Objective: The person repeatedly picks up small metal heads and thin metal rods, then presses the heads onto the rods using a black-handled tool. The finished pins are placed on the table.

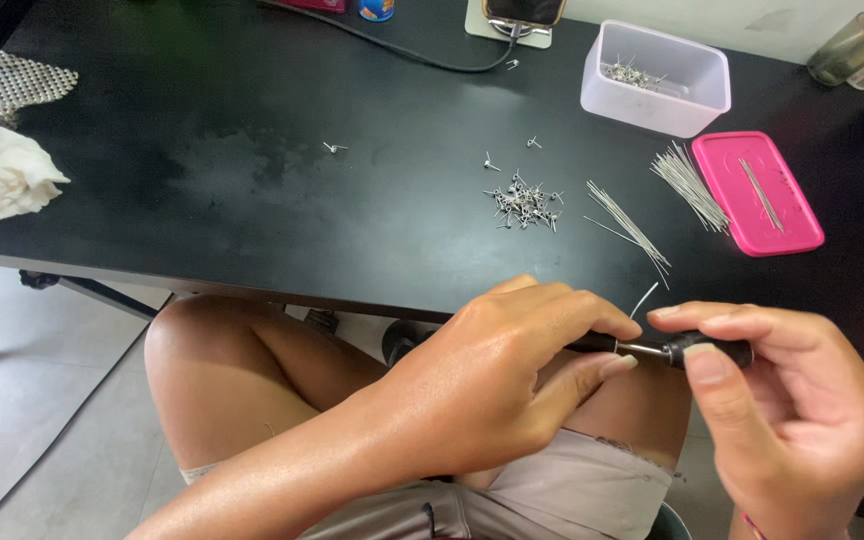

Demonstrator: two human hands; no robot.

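Both hands, left (507, 375) and right (787, 400), gripped a slim black-handled metal tool (667, 350) by the black worktop (252, 200) edge, near a heap of small silver pins (524, 200).

A small home craft or jewellery-making spot — a plain black bench (252, 190) over a tiled floor (42, 400). At centre lies a heap of tiny metal studs (524, 200), with loose wire pins (632, 228) to its right, and a pink lid (760, 192) and white plastic tub (655, 78) sit upper right — hobby supplies, not factory gear.
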